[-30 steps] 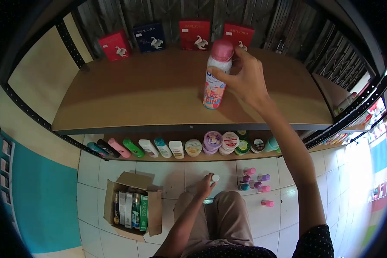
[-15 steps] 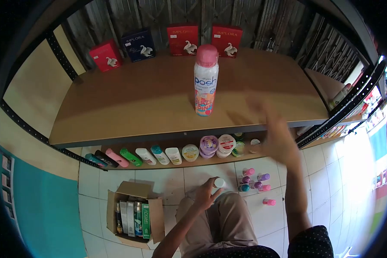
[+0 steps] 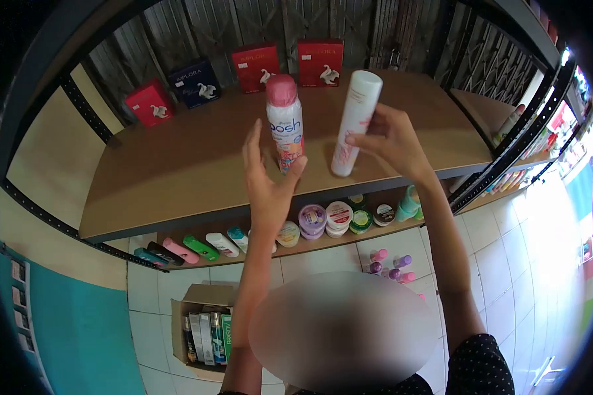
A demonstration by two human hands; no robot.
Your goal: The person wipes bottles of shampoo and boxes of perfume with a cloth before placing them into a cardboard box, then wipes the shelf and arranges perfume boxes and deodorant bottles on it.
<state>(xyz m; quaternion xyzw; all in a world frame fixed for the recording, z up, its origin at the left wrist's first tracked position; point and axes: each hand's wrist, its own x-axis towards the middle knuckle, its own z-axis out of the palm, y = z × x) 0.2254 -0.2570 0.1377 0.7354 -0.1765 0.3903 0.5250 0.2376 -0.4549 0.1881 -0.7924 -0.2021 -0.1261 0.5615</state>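
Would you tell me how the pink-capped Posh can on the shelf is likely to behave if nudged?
The Posh can stands tall and narrow on the smooth shelf, so it probably tips easily. Being round, it would likely roll once down. The left hand is open beside it.

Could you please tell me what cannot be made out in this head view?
- Lap and floor below: covered by a blurred oval patch.
- White bottle label: too small, partly behind the right hand.
- Pink-capped can base: hidden by the left hand.
- Lower shelf labels: too small.
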